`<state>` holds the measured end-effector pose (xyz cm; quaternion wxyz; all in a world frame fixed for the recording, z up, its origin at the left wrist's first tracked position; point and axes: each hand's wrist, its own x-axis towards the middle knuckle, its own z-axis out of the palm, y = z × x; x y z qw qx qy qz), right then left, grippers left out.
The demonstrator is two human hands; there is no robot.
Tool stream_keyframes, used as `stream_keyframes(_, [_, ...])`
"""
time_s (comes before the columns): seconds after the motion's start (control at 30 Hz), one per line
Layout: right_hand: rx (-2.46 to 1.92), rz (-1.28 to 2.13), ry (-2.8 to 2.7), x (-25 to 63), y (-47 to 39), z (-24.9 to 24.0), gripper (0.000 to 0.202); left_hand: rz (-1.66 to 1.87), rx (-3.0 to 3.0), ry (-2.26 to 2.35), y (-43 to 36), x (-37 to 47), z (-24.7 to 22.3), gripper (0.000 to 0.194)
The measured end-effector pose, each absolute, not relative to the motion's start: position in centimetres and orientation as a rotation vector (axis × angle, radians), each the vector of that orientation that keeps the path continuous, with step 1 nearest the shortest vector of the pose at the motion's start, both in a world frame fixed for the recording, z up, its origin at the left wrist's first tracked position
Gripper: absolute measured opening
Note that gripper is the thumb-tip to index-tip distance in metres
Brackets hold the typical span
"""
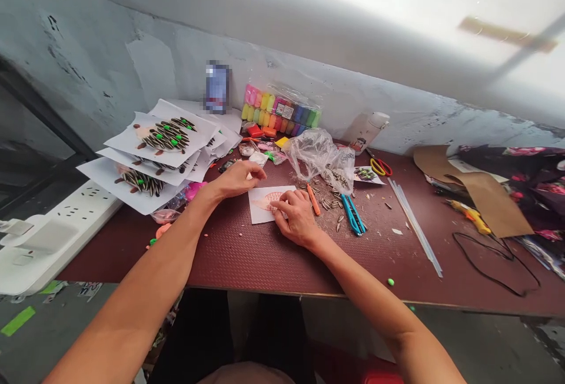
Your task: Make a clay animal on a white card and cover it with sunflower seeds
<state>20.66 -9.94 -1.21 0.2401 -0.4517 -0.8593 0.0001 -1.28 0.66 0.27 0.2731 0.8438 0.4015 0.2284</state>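
A white card (261, 214) with a flat pinkish-orange shape (265, 201) lies on the dark red table. My right hand (296, 214) rests over the card's right part, its fingers touching the orange shape; whether something small is under the fingertips is hidden. Just above the card's upper left corner is my left hand (241, 179), fingers curved with the tips near each other; anything between them is too small to make out. An orange stick-like tool (313, 199) and a blue cutter (353, 215) lie to the right, beside scattered striped seeds (326, 202).
Stacked papers with seed-covered figures (172, 136) stand at the left, near a white power strip (66, 219). Behind are coloured clay packs (280, 110), a plastic bag (311, 151) and a bottle (369, 131). Scissors (380, 166), clear sticks (415, 228) and a yellow glue gun (472, 217) lie right.
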Motion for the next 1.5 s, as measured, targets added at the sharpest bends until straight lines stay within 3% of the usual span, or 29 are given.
stream_keyframes(0.27, [-1.101,-0.049,-2.548,20.6,-10.5,-0.8,0.022,0.417,2.549,1.117,0.8,-1.0,-0.7,0.017])
stream_keyframes(1.13, [-1.134,0.04,-2.558,19.4,-10.4,-0.6,0.031,0.43,2.48,1.013,1.0,-0.8,-1.0,0.018])
stream_keyframes(1.5, [-1.137,-0.031,-2.613,18.6,-10.0,-0.1,0.023,0.407,2.508,1.03,0.8,-0.7,-0.9,0.02])
